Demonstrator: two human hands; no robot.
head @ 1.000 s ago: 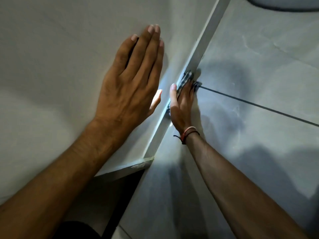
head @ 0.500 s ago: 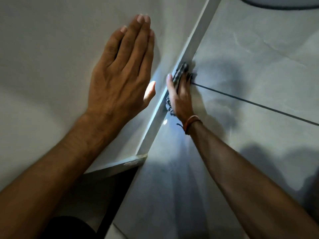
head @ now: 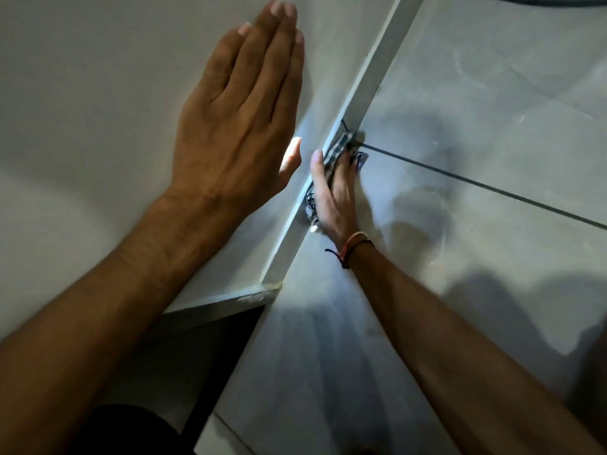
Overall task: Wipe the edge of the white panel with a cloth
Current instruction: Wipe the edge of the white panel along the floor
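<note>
Right hand (head: pixel 338 195) is curled around a striped cloth (head: pixel 340 146), pinching it against the narrow edge (head: pixel 364 93) of the white panel (head: pixel 98 110), thumb lying along the panel side and the other fingers tucked on the tiled-floor side. Left hand (head: pixel 239 123) lies flat and fully open on the panel's broad face, holding nothing, seemingly bracing the board. From where I stand, the cloth sits roughly midway along the visible edge, just where a dark grout line in the floor (head: pixel 492 224) meets it. To do this stroke well, I'd judge the 2 hands should work together: the flat palm steadying the panel while the cloth hand slides along in 1 even pass, gripping both sides of the edge. The chipped corner (head: pixel 259 295) near the bottom may snag the fabric, so ease off there.
</note>
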